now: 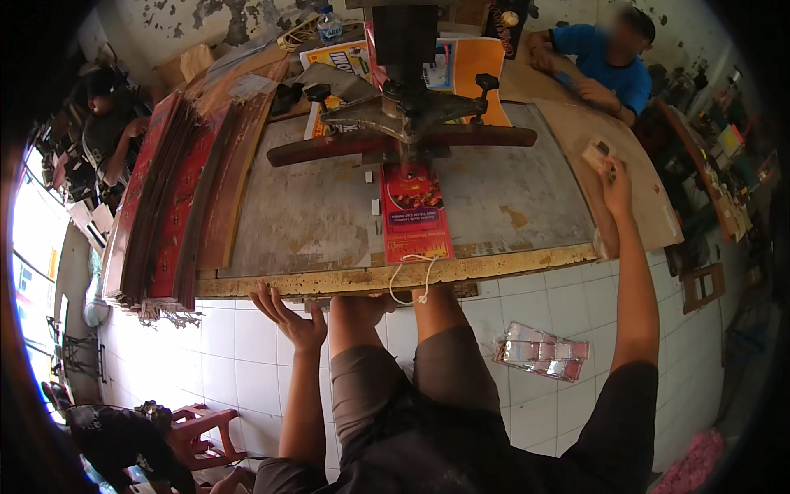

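Note:
My left hand (290, 323) is at the table's front edge, fingers spread and touching the wooden rim. It holds nothing. Over on the right, my right hand (616, 191) has its fingers drawn together at a small tan box (596, 155) with something dark in it. Whatever those fingers grip is too small to make out. In the middle, a red printed paper bag (415, 216) lies flat under the dark metal press (407, 123). A white cord handle (403, 280) hangs from its near end over the edge. Two small white pieces (375, 207) lie left of the bag.
Stacks of red printed bags (185, 202) with dangling cords fill the table's left side. Printed sheets (481, 74) and a water bottle (329, 26) sit behind the press. A co-worker in blue (605, 62) is at the far right. A red stool (206, 432) stands lower left.

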A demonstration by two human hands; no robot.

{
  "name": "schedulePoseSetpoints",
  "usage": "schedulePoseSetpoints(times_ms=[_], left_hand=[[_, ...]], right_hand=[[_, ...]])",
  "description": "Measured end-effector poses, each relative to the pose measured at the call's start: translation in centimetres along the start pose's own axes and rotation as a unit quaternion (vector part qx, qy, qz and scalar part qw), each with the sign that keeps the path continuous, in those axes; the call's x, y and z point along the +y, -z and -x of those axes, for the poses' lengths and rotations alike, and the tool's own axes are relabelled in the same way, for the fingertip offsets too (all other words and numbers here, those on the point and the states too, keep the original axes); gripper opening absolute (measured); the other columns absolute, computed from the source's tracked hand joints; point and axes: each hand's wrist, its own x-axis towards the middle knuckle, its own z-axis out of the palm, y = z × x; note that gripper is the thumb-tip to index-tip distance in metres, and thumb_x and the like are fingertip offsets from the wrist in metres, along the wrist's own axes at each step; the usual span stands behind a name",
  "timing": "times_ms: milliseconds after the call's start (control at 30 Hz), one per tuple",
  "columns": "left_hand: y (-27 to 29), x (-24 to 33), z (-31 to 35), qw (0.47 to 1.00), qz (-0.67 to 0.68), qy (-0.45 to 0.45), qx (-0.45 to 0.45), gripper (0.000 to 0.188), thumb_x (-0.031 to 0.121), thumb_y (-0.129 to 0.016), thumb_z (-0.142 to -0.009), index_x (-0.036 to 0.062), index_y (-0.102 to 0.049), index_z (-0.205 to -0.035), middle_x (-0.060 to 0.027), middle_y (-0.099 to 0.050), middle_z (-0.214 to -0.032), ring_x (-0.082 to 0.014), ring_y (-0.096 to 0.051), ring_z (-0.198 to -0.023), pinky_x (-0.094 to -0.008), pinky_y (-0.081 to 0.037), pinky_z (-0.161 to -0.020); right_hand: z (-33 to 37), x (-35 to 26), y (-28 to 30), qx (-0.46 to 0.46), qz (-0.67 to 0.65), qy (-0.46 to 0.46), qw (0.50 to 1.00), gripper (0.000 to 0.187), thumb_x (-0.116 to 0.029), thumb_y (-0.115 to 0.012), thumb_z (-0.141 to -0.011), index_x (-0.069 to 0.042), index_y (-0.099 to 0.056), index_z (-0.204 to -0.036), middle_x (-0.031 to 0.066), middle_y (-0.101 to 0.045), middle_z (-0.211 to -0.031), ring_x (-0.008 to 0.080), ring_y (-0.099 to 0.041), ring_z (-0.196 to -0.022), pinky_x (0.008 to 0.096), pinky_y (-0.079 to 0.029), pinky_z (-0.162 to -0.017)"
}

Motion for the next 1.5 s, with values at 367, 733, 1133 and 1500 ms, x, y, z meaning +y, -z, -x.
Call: schedulePoseSetpoints(times_ms=[367, 733, 1133, 1500], left_hand=[[-2.2, -3.7, 1.0, 0.995, -0.075, -0.052, 0.043, 0.095, 0.060, -0.061, -0.105, 0.0076, -0.016, -0.171, -0.0279, -0.024, -0.173, -0.0578, -0.009, -0.163, -0.0787, -0.008, -0.128], [-3.8, -3.7, 0.6, 0.992, -0.101, -0.049, 0.062, 0.109, 0.064, -0.063, -0.101, 0.0126, -0.001, -0.172, -0.0254, -0.013, -0.174, -0.0557, 0.000, -0.163, -0.0792, -0.007, -0.128], [-3.5, -4.4, 0.7, 0.986, -0.126, -0.078, 0.075, 0.117, 0.070, -0.063, -0.099, 0.0133, 0.005, -0.176, -0.0288, -0.015, -0.174, -0.0471, -0.011, -0.166, -0.0784, -0.001, -0.129], [-4.1, -4.5, 1.0, 0.990, -0.098, -0.062, 0.085, 0.122, 0.067, -0.072, -0.095, 0.0145, 0.003, -0.175, -0.0270, -0.016, -0.174, -0.0489, -0.012, -0.164, -0.0796, -0.003, -0.128]], right_hand=[[-7.6, 6.8, -6.0, 0.031, 0.240, -0.110, 0.964, 0.055, -0.030, -0.068, -0.108, -0.027, -0.057, -0.162, 0.0244, -0.063, -0.141, 0.0438, -0.066, -0.125, 0.0525, -0.057, -0.103], [-7.9, 9.8, -5.9, 0.078, 0.099, -0.106, 0.986, 0.057, -0.032, -0.070, -0.105, -0.016, -0.055, -0.158, 0.0235, -0.067, -0.141, 0.0435, -0.067, -0.128, 0.0534, -0.053, -0.108], [-7.1, 7.2, -4.8, 0.006, -0.021, -0.187, 0.982, 0.055, -0.028, -0.075, -0.103, -0.011, -0.060, -0.153, 0.0164, -0.072, -0.142, 0.0337, -0.069, -0.132, 0.0452, -0.051, -0.111], [-7.3, 8.0, -4.9, 0.007, 0.000, -0.152, 0.988, 0.060, -0.029, -0.076, -0.103, -0.007, -0.058, -0.156, 0.0182, -0.072, -0.142, 0.0339, -0.067, -0.135, 0.0440, -0.049, -0.115]])
